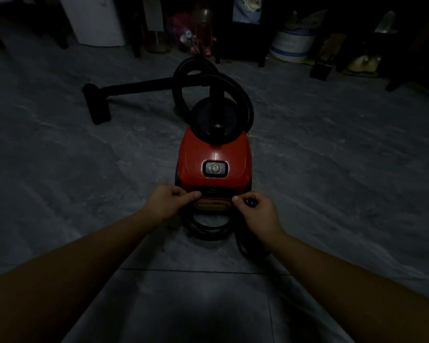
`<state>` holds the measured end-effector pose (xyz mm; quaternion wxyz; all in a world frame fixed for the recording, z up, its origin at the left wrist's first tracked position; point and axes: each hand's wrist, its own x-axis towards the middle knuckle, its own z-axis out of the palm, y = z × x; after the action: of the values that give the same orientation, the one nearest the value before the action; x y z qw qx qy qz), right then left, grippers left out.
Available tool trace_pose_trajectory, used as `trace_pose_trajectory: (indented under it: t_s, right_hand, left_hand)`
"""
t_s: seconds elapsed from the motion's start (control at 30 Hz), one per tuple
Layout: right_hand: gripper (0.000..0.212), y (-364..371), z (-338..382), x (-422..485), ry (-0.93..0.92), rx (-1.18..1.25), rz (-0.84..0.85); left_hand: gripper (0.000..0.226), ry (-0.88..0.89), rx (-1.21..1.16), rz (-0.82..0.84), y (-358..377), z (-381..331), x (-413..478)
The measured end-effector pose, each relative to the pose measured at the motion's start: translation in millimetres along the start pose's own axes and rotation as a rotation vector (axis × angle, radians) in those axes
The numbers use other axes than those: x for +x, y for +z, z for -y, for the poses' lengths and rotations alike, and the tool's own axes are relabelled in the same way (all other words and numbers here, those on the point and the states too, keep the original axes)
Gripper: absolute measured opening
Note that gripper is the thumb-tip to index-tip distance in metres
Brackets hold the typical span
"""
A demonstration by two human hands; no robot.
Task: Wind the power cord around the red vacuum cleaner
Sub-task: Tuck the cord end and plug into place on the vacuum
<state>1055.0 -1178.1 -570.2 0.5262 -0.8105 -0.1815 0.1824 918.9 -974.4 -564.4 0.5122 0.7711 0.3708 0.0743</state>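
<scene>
A glossy red vacuum [213,157] with a ribbed black hose [246,100] sits on a grey stone-look floor [332,169]. At its rear, the left grip [174,200] curls round the looped black cord [208,231]. The right grip [255,210] pinches the plug [249,201].

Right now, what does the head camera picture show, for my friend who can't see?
On a dim grey floor, the right hand grips the plug and the left hand rests at the rear of a red vacuum cleaner. Its black power cord lies looped beneath them; its hose curls behind.
</scene>
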Motion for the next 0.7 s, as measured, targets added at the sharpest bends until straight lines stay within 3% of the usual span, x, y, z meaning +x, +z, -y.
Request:
trace_pose_trajectory:
  t_s: [0.5,0.7]
  right_hand:
    - [0.021,-4,-2,5,0.043,-0.035,-0.001]
    - [0.013,-2,0,11,0.173,0.036,0.052]
  left_hand:
    - [0.032,-0.074,-0.111,0.034,1,1,0]
    - [0.032,-0.102,-0.197,-0.007,7,5,-6]
